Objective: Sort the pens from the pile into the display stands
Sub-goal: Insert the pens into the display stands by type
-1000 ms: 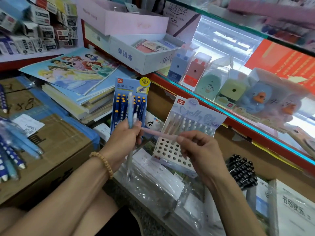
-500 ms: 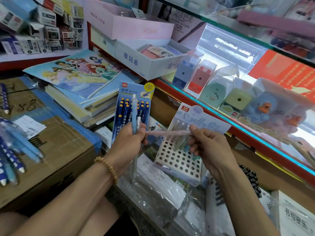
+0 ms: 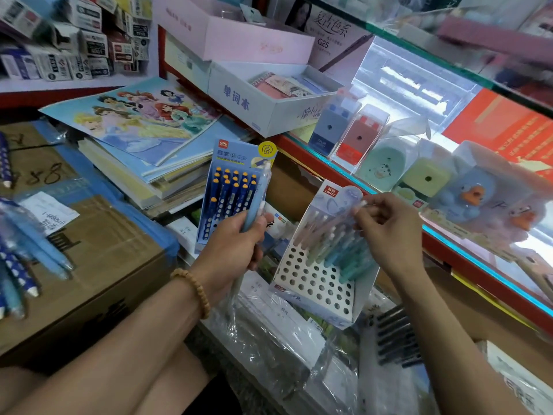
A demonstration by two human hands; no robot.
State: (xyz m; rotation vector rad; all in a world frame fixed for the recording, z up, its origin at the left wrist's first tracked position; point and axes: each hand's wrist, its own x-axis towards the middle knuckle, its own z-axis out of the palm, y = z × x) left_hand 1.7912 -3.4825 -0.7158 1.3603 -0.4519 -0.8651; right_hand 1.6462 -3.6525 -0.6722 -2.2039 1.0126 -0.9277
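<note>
Since a moment ago the right hand [image 3: 386, 232] has carried the pale pink pen [image 3: 344, 218] from lying level between the two hands to slanting down over the white display stand [image 3: 317, 283], its fingertips pinching the upper end at about 1 o'clock of the stand; I judge the tip is close to or entering a hole among the pastel pens [image 3: 338, 247] already standing in the back rows, though blur hides the exact hole. That suggests one more pen is about to be seated. The left hand [image 3: 233, 250] grips a light blue pen [image 3: 254, 205] upright, with another pale shaft hanging below the fist, in front of the blue display stand [image 3: 230, 190] at 10 o'clock. The front rows of the white stand are open holes, so there is room toward 6 o'clock; the glass counter edge [image 3: 449, 241] hems the right hand at 3 o'clock. More loose pens [image 3: 18, 265] lie on the cardboard box [image 3: 104, 250] at 9 o'clock.
</note>
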